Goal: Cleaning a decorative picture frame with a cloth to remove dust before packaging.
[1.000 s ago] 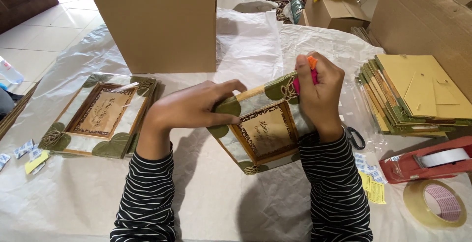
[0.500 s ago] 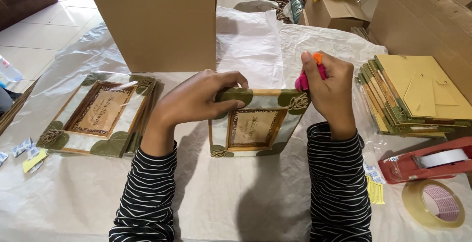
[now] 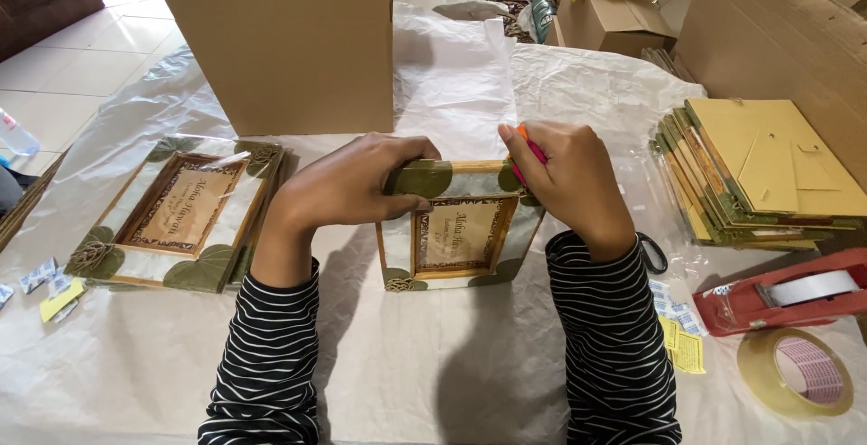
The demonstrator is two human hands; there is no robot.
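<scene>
Desk (image 3: 433,382) draped in crinkled white paper, tiled floor (image 3: 72,56) beyond at upper left. Centre of desk: a small picture frame (image 3: 456,233) with green leaf corners, propped upright on its lower edge. Left hand (image 3: 348,183) closed over the frame's top-left corner, thumb in front, fingers curled behind. Right hand (image 3: 569,178) closed around an orange-and-pink pen (image 3: 531,149), resting against the frame's top-right corner. Just left, flat on the paper, a second frame (image 3: 176,219) of the same kind. Behind, a tall cardboard box (image 3: 280,38). At right, a stack of frames (image 3: 759,174) lying face down, a red tape dispenser (image 3: 786,296), a roll of clear tape (image 3: 795,371), small yellow tags (image 3: 682,346).
</scene>
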